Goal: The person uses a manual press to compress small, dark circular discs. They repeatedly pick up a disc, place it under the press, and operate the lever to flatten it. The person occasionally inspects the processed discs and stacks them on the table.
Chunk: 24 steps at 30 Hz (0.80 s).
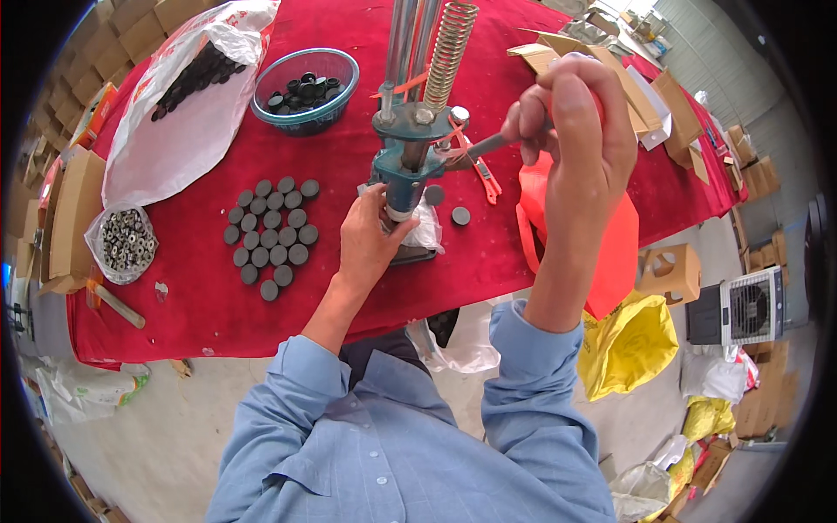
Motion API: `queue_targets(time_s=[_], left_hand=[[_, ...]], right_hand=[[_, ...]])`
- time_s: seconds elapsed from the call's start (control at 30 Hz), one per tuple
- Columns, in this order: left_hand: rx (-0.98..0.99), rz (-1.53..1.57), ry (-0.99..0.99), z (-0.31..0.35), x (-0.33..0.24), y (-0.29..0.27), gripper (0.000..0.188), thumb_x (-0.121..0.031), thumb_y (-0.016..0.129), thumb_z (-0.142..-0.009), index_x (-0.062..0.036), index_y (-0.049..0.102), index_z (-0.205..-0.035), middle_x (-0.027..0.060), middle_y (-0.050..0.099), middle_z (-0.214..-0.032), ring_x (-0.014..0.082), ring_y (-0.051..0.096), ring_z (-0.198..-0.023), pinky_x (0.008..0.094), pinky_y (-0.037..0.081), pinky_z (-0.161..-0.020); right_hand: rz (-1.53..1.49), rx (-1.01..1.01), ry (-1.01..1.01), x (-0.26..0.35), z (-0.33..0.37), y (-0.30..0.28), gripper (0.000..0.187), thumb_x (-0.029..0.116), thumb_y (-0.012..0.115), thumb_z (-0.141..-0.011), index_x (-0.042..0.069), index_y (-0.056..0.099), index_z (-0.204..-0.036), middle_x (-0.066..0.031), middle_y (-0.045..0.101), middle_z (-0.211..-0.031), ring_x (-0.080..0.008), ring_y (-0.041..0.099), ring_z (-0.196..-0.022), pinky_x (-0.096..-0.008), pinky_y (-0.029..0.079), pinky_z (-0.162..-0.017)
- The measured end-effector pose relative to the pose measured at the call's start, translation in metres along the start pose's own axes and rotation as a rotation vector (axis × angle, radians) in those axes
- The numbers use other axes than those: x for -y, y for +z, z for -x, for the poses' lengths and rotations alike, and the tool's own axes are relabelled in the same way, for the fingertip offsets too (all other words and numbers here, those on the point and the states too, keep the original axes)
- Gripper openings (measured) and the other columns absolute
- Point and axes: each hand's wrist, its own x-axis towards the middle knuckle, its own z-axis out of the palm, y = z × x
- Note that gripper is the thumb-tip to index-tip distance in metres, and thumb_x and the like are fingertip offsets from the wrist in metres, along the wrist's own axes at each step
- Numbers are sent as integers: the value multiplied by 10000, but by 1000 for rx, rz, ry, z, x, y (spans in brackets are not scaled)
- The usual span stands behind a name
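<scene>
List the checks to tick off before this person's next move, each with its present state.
1. Right hand on the press lever: ok, fingers curled around it.
2. Left hand clear of the press: not ok, thumb and fingers are at its lower part.
3. Piece seated under the press: cannot tell, hidden.
4. Dark discs left of the press in one layer: ok.
5. Small metal parts inside their bag: ok.
</scene>
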Motion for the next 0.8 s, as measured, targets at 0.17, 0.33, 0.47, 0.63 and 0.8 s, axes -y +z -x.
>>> queue_targets(time_s=[0.17,0.33,0.47,0.63,0.8], left_hand=[[51,-120,74,0,-11,-25,576,-146,889,-767,5,611,-1249,160,700,-1123,328,662,-974,448,537,-868],[97,-489,169,-14,28,-72,447,-109,786,-834,5,656,-1246,172,685,-1208,345,625,-1112,458,504,-960],[122,-774,116,-25,60,-84,450,-65,744,-858,-12,673,-1299,160,672,-1259,344,603,-1161,441,500,-977],[130,-643,24,-22,73,-92,414,-29,733,-856,-59,734,-1270,145,695,-1214,347,620,-1109,440,512,-958],[57,-507,-9,-13,67,-93,356,-69,780,-840,-85,787,-1195,120,721,-1077,319,647,-1009,425,531,-901]], right_hand=[[-53,-9,-193,-9,40,-9,169,161,581,-1042,-2,577,-1085,-75,611,-805,-110,587,-691,-274,514,-637],[-66,33,-361,-36,122,-24,299,328,608,-1059,52,518,-1125,-165,613,-917,-291,636,-818,-409,575,-726],[-37,-108,-195,-51,199,-19,307,378,596,-1059,88,505,-1104,-190,634,-1023,-415,639,-1096,-454,589,-794],[13,-38,-252,-47,179,-26,260,309,614,-1037,71,528,-1097,-188,657,-978,-395,655,-1049,-504,560,-878],[-16,21,-285,-30,135,-26,282,284,643,-1020,22,549,-1067,-165,641,-903,-326,655,-907,-491,564,-865]])
